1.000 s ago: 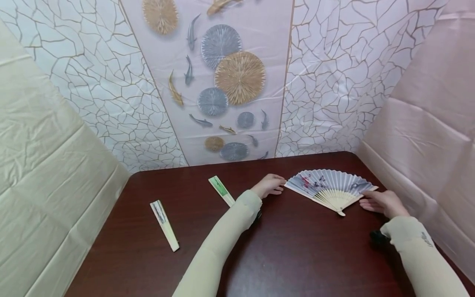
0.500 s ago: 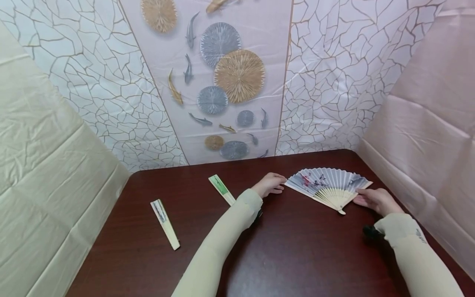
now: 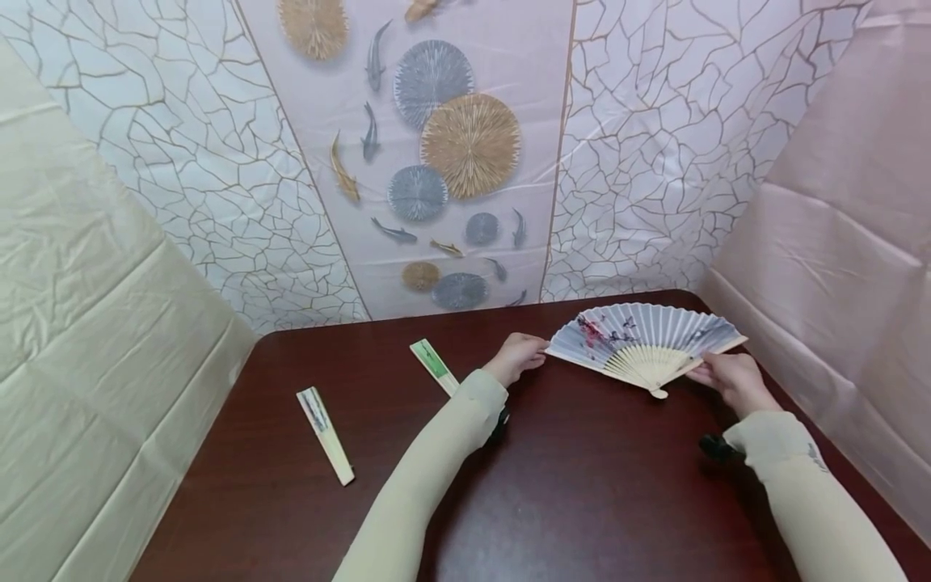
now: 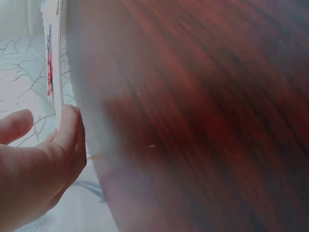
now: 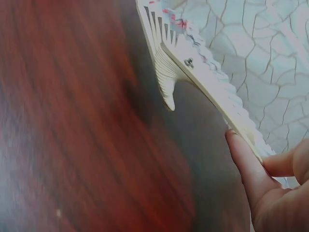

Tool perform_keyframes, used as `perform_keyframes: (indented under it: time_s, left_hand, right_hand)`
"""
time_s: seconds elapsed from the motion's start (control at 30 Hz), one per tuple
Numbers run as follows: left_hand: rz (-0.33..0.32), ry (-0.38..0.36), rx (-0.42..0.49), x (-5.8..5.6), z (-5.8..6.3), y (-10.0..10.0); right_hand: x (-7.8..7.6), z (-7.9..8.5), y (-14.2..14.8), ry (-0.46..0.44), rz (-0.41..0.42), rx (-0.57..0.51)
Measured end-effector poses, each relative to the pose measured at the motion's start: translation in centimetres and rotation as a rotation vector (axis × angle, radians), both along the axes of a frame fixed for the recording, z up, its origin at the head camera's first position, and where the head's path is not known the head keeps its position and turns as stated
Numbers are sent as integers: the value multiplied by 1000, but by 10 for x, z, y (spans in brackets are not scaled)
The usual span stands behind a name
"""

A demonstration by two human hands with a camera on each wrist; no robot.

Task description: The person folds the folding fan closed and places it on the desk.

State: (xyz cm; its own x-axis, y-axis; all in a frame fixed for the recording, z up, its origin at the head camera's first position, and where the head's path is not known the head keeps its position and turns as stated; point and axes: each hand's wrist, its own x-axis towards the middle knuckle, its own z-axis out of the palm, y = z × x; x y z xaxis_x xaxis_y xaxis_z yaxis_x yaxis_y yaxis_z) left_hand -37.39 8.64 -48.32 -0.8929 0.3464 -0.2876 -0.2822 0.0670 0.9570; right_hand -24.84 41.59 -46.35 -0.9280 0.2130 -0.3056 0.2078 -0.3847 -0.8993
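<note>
On the far right part of the dark red-brown surface [image 3: 582, 501], glossy and streaked with wood grain, a spread folding fan [image 3: 643, 333] stands between the person's two hands. Its pleated leaf is pale grey-blue, with a scalloped outer edge and pinkish-red blossoms printed towards the left; slim cream slats, wood-like in look, narrow to a rounded tail, and the right wrist view shows a small metal rivet [image 5: 189, 63] where they meet.

The right hand [image 3: 736, 380] pinches the straight right guard of the folding fan between thumb and fingers, that side clear of the surface. The left hand [image 3: 515, 356] is at the opposite corner: its fingers reach out loosely and touch the end of the left guard, while the thumb stands apart from it in the left wrist view.

Further left lie two folded fans, flat, narrow, tapering strips. The green-ended fan [image 3: 433, 369] runs under the left sleeve [image 3: 425, 485], which hides its lower end; the grey-and-white-ended fan [image 3: 325, 436] lies well apart from it, near the left edge. Both sleeves are smooth, cream-coloured cloth. Behind hangs a creased fabric backdrop [image 3: 647, 178] printed with crackle lines, round discs and fish.
</note>
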Motion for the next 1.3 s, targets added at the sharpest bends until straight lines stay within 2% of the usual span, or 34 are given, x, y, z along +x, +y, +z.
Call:
perform_keyframes:
  time_s: [0.23, 0.37, 0.6, 0.8, 1.03, 1.3]
  left_hand:
    - [121, 132, 62, 5, 15, -16]
    - [175, 173, 116, 4, 23, -23]
    - [182, 206, 181, 3, 39, -38]
    - [168, 228, 220, 4, 53, -52]
    - [162, 242, 256, 11, 72, -72]
    - [235, 315, 394, 24, 94, -87]
  right_hand:
    - [-6, 10, -18, 93, -106, 35]
    - [-11, 21, -27, 141, -170, 44]
    - [-13, 46, -42, 209, -280, -9]
    - [-13, 65, -57, 297, -338, -38]
    - [-12, 83, -73, 432, -372, -140]
    - [-11, 103, -99, 535, -404, -215]
